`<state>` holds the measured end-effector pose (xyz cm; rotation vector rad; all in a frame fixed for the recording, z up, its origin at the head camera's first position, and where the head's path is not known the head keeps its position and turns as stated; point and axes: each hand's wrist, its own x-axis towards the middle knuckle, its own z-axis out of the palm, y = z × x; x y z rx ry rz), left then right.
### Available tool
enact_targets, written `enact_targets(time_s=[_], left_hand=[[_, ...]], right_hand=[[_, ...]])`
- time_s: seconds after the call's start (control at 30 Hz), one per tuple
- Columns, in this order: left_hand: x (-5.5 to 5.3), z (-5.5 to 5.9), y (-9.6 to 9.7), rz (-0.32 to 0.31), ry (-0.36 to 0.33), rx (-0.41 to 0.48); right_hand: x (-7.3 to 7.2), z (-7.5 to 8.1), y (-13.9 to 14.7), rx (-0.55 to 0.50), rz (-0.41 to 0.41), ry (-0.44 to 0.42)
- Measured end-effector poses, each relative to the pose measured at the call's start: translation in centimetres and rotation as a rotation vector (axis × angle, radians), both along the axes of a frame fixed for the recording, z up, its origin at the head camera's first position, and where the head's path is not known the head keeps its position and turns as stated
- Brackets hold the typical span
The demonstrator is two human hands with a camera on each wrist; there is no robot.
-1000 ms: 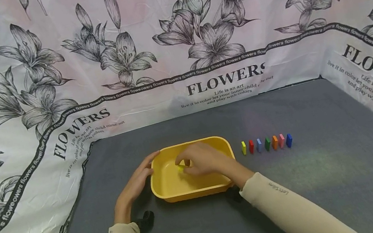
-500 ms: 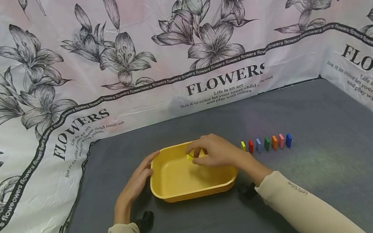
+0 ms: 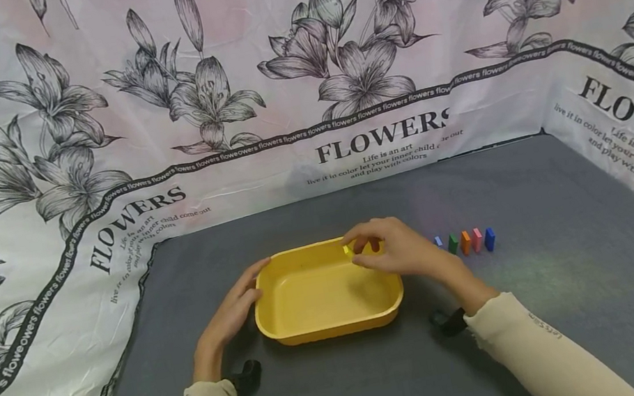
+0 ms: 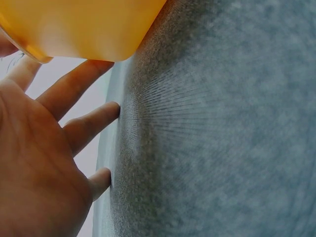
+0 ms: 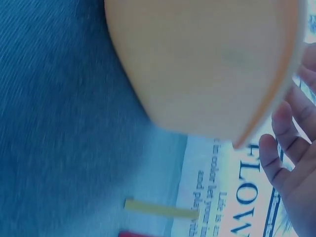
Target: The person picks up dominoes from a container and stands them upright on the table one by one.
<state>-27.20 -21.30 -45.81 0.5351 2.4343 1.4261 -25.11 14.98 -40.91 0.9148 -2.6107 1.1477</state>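
Note:
A yellow plastic tub [image 3: 334, 329] stands on the dark grey cloth. My left hand [image 3: 234, 308] rests at its left end, fingertips at the rim; in the left wrist view the fingers are spread and straight, some against the tub wall [image 4: 84, 34]. My right hand [image 3: 396, 248] is raised over the tub's back right corner. Between thumb and fingers it pinches a small yellow block [image 3: 347, 249], mostly covered by the fingertips. In the right wrist view the tub [image 5: 197, 64] hides part of this hand [image 5: 296, 158] and the held block.
Right of the tub, a row of small upright domino-like blocks includes green [image 3: 453, 244], orange [image 3: 466, 242], pink [image 3: 477, 239] and dark blue [image 3: 490, 239]. Another yellow block [image 5: 160, 208] and a red one [image 5: 138, 234] show in the right wrist view. Flower-printed cloth [image 3: 264, 186] hangs behind.
My right hand has risen from inside the tub and moved right with the yellow block, now covering the left end of the row. The left hand stays put.

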Motion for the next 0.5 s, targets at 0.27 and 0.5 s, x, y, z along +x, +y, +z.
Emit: enact_targets(time_s=[0.27,0.5], left_hand=[[0.0,-0.1,0.0,0.001,0.008,-0.006],[0.0,-0.1,0.0,0.015,-0.012,-0.012]], right_hand=[[0.5,0.2,3.5,-0.078,-0.061,-0.053],[1.3,0.4,7.2,-0.090,-0.184,-0.029]])
